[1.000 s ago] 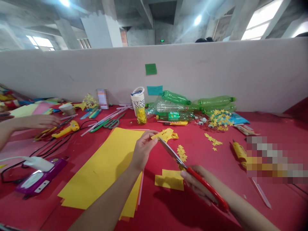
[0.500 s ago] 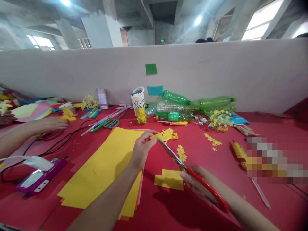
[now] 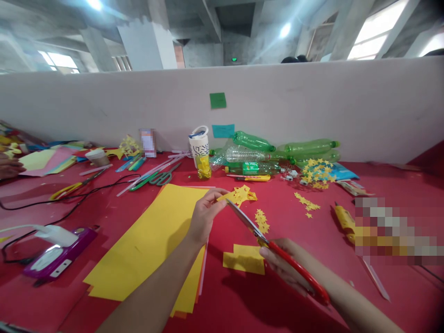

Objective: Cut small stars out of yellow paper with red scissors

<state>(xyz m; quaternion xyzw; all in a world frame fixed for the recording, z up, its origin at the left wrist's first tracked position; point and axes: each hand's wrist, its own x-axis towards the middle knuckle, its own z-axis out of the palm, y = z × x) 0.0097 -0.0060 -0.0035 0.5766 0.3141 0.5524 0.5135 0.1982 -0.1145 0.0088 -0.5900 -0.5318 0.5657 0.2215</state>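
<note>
Between the fingertips of my left hand (image 3: 205, 216) is a small piece of yellow paper (image 3: 223, 196). My right hand (image 3: 286, 266) grips red-handled scissors (image 3: 244, 219), whose blade tips meet the paper close to my left fingers. Just beyond lies a heap of yellow paper scraps (image 3: 244, 194). Small yellow stars (image 3: 262, 221) are piled beside the blades. Below them rest cut yellow paper rectangles (image 3: 244, 261). A stack of large yellow sheets (image 3: 149, 240) lies under my left forearm, with orange and pink edges showing.
Green plastic bottles (image 3: 255, 141) and a white cup (image 3: 200, 150) stand along the partition. A glue gun (image 3: 344, 221) is at right, more stars (image 3: 317, 172) behind it. A purple power strip (image 3: 60, 256) with cables and green scissors (image 3: 149, 179) are at left. Another person's hand (image 3: 10, 166) shows far left.
The other person's arm at left has drawn back, taking away a yellow object and uncovering yellow-handled scissors and a cup. My hands and scissors look almost unmoved.
</note>
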